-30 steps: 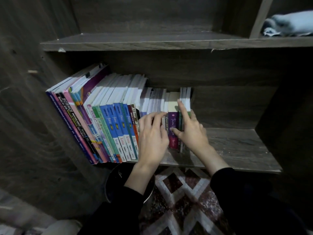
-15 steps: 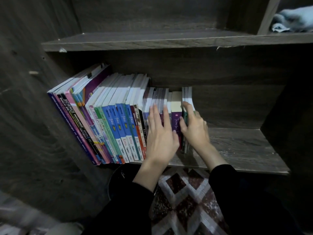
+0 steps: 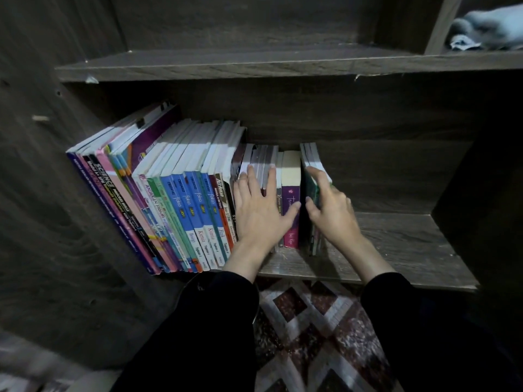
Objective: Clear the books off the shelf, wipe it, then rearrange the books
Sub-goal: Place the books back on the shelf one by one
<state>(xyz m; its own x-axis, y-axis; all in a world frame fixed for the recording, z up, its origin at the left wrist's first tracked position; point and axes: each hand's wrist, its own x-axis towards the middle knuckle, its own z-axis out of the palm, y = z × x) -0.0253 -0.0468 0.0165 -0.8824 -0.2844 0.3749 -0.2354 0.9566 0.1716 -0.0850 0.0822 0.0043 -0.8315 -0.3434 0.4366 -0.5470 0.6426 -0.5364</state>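
The books (image 3: pixel 175 193) are all packed into the left half of the shelf (image 3: pixel 410 244), tall ones leaning against the left side panel (image 3: pixel 42 193), shorter ones toward the middle. The left hand (image 3: pixel 259 210) lies flat on the short ones, fingers straight, thumb touching the purple book (image 3: pixel 291 210). The right hand (image 3: pixel 331 213) has its fingers curled round the thin books (image 3: pixel 312 165) at the right end of the row, thumb on one side and fingers on the other. There's a dark gap between those and the purple book.

The upper shelf (image 3: pixel 254 66) hangs low over the tall books, so it's pretty tight up there. A light blue cloth (image 3: pixel 486 29) sits up top on the right. Right of the row the board is bare wood all the way to the right side panel (image 3: pixel 481 207). The front edge is open, with a patterned rug (image 3: pixel 319 329) below it.
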